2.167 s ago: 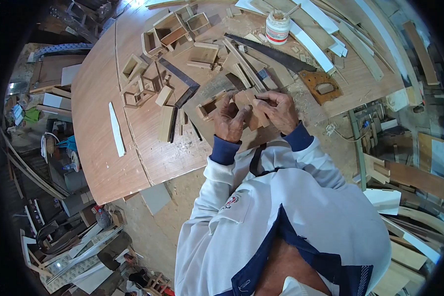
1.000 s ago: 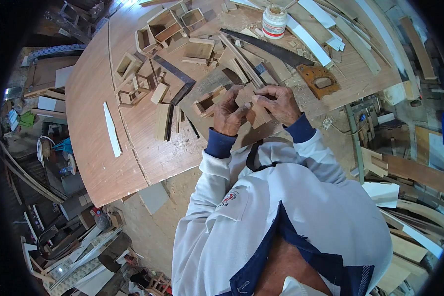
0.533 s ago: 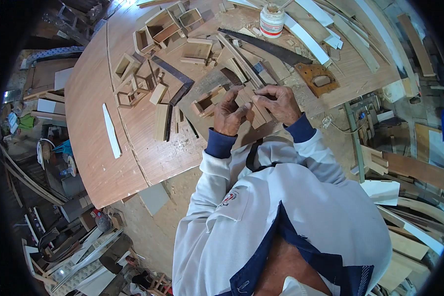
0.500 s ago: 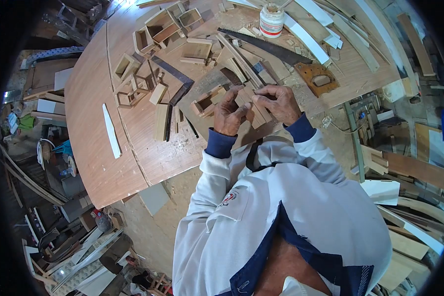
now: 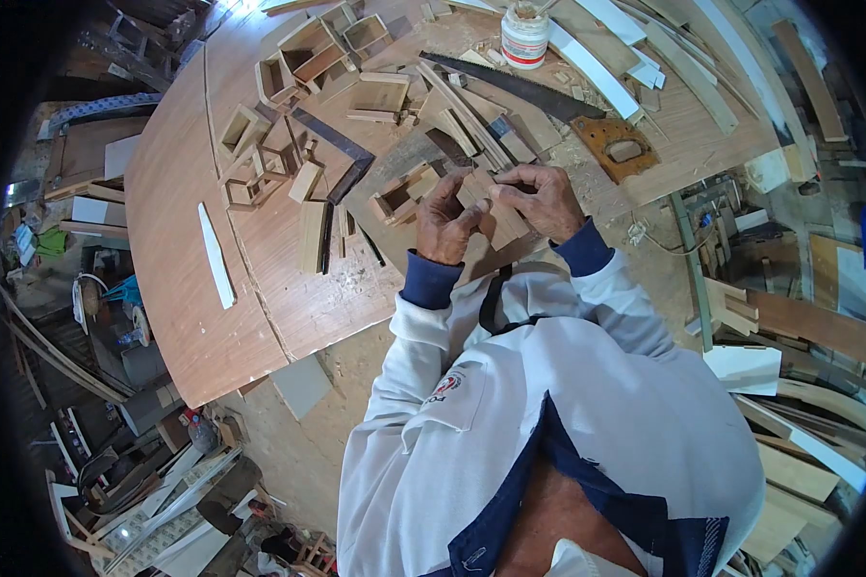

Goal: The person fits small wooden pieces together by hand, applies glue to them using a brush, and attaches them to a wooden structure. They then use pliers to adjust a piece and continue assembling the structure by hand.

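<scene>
At the table's near edge, my left hand (image 5: 443, 221) is closed, its thumb and fingers pinching the left side of a small flat wooden piece (image 5: 503, 225). Across from it, my right hand (image 5: 547, 202) grips the same piece at its upper right, thumb towards the left thumb. The fingers hide part of the piece. Just left of my left hand sits a small open wooden box (image 5: 402, 199). Beyond my hands, narrow wooden strips (image 5: 464, 113) lie slanted on the table.
A handsaw (image 5: 614, 149) lies to the right, below a white glue jar (image 5: 524, 40). On the left are a metal square (image 5: 354, 173), several small wooden boxes (image 5: 311, 50) and a white pointed strip (image 5: 216, 255). Boards (image 5: 789, 476) are stacked at far right.
My hands keep nearly the same grip and position on the wooden piece. The view of the table has shifted slightly, so things on it appear a little further left and up.
</scene>
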{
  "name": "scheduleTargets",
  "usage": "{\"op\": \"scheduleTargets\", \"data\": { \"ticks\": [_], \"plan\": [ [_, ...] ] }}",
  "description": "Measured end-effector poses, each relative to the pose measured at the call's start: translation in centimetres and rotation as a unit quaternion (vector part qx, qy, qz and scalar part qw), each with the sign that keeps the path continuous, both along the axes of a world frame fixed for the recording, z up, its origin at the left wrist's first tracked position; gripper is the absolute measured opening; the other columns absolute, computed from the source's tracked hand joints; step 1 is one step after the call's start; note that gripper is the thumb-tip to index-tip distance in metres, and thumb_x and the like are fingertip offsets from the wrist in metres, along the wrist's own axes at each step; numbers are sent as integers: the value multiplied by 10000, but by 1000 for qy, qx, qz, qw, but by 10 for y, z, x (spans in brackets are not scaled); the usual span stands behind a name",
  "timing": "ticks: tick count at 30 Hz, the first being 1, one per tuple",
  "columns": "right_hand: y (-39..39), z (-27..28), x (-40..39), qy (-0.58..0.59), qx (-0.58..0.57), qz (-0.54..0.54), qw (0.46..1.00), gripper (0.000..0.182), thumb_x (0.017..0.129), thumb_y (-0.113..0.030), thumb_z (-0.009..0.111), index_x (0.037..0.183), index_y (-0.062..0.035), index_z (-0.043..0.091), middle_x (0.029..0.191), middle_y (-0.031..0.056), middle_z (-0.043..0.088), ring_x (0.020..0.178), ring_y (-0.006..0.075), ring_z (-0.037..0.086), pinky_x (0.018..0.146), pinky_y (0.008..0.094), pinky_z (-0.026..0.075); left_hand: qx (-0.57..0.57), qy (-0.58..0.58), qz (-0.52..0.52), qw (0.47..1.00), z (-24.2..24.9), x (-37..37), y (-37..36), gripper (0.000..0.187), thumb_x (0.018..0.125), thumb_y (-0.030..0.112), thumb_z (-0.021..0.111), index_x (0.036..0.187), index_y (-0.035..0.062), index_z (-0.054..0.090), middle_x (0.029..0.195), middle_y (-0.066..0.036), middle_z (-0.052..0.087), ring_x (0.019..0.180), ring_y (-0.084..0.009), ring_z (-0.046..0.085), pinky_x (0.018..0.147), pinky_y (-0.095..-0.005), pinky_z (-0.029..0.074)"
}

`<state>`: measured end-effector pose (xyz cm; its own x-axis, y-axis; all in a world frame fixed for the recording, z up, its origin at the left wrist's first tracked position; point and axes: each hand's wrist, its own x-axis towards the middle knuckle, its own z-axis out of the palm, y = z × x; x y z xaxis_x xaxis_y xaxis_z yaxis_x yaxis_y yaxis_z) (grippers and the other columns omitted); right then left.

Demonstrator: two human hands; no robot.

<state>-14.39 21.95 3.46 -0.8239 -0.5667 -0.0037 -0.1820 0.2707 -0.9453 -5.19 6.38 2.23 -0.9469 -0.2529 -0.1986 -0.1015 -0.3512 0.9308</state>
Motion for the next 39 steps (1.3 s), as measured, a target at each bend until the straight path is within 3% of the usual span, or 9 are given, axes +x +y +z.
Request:
{"op": "scheduleTargets", "data": {
  "ticks": [4, 9, 14, 20, 25, 27, 31, 33, 39],
  "plan": [
    [0, 2, 3, -22, -8, -8, 1000, 271, 779, -232, 698, 896, 13, 703, 803, 132, 695, 730, 160, 650, 695, 304, 503, 53, -25, -13, 998, 8, 3, 2, 455, 797, -8, 669, 1225, -15, 517, 1062, -79, 593, 775, -132, 603, 622, -246, 507],
    [4, -5, 7, 9, -2, -12, 1000, 266, 789, -221, 705, 907, 18, 699, 832, 133, 694, 771, 162, 652, 703, 304, 505, -6, 12, 13, 1000, -4, 6, 7, 465, 809, -4, 651, 1250, -11, 506, 1055, -82, 596, 796, -136, 609, 646, -262, 524],
    [7, -27, 13, -78, -55, -25, 995, 292, 800, -205, 706, 982, 21, 677, 918, 136, 696, 830, 206, 665, 768, 307, 512, -26, -1, 3, 1000, -10, 10, 10, 473, 811, 0, 648, 1262, -6, 505, 1033, -80, 609, 783, -135, 609, 651, -262, 522],
    [10, -16, 13, -19, -36, 3, 999, 305, 800, -201, 704, 1003, 24, 669, 998, 160, 684, 917, 221, 660, 810, 317, 510, -23, 3, -3, 1000, -10, 10, 10, 468, 811, -10, 637, 1261, -5, 507, 1002, -67, 619, 761, -134, 607, 654, -260, 516],
    [11, -16, 14, -42, -27, 13, 999, 303, 801, -197, 694, 1007, 24, 668, 1012, 157, 683, 933, 230, 659, 823, 325, 508, 6, -4, 6, 1000, -5, 11, 13, 469, 811, -4, 640, 1260, -5, 506, 1004, -65, 619, 759, -130, 604, 645, -259, 510],
    [11, -15, 14, -40, -33, 11, 999, 298, 801, -193, 689, 1008, 21, 669, 1009, 155, 684, 931, 232, 660, 823, 326, 508, -24, -16, 1, 1000, -4, 10, 13, 412, 779, -37, 614, 1185, -8, 555, 1076, -59, 602, 906, -122, 554, 768, -251, 480],
    [11, -11, 14, -30, -28, 11, 999, 279, 799, -170, 678, 1004, 18, 672, 995, 152, 687, 919, 228, 663, 815, 317, 508, -29, -20, 6, 999, -9, 10, 12, 412, 781, -29, 624, 1187, -10, 555, 1068, -65, 606, 900, -121, 555, 761, -247, 481],
    [10, -12, 14, -22, -25, 10, 999, 273, 799, -164, 674, 1002, 17, 673, 989, 152, 688, 913, 226, 664, 812, 314, 508, -33, 8, 9, 999, -15, 10, 12, 487, 814, 11, 644, 1275, -3, 490, 928, -75, 628, 712, -134, 617, 627, -260, 518],
    [10, -13, 13, -45, -33, 10, 998, 263, 796, -154, 673, 993, 20, 676, 977, 154, 690, 889, 219, 665, 804, 317, 510, -30, -14, -1, 999, -17, 10, 9, 499, 813, 12, 647, 1286, 13, 486, 843, -65, 632, 649, -146, 621, 599, -267, 520]
  ]
}}
